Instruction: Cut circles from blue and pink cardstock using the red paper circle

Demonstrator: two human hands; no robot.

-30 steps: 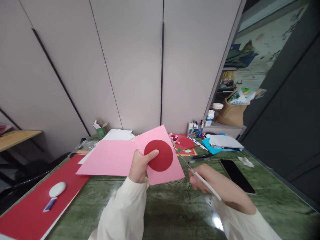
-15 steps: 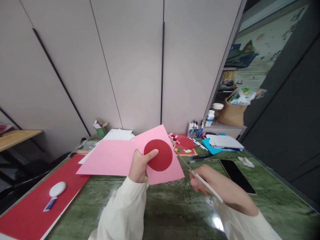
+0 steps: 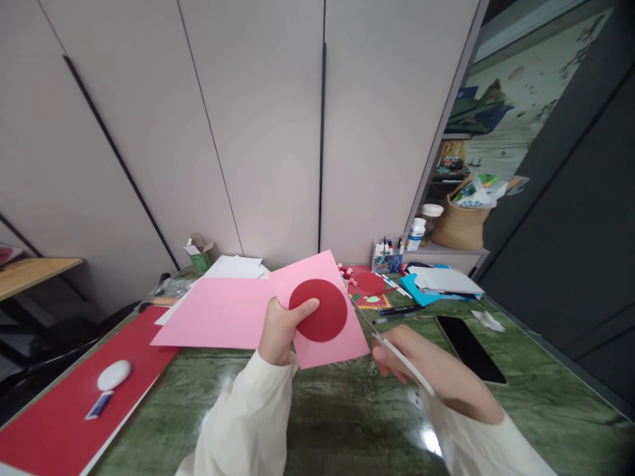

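Observation:
My left hand (image 3: 278, 327) is closed on a pink paper sheet (image 3: 310, 354) and a dark red paper circle (image 3: 325, 320). The thumb presses the circle flat against the pink sheet, which is held tilted above the table; the other fingers are hidden behind it. In my right hand (image 3: 404, 354) is a pair of scissors (image 3: 409, 363), seen edge-on, with pale handles and thin metal blades. The blades point up and left and lie at the right edge of the pink sheet. Whether they are parted is too hard to see.
A larger pink sheet (image 3: 213, 314) lies left, beside a red sheet (image 3: 54, 410) bearing a white oval object (image 3: 114, 375) and a small purple-and-white tube (image 3: 100, 404). A phone (image 3: 471, 348) lies right. Behind are markers (image 3: 397, 286), a pen box (image 3: 387, 256) and blue paper (image 3: 419, 291).
My left hand has shifted slightly right with the pink sheet and red circle. My right hand and the scissors have moved a little to the left.

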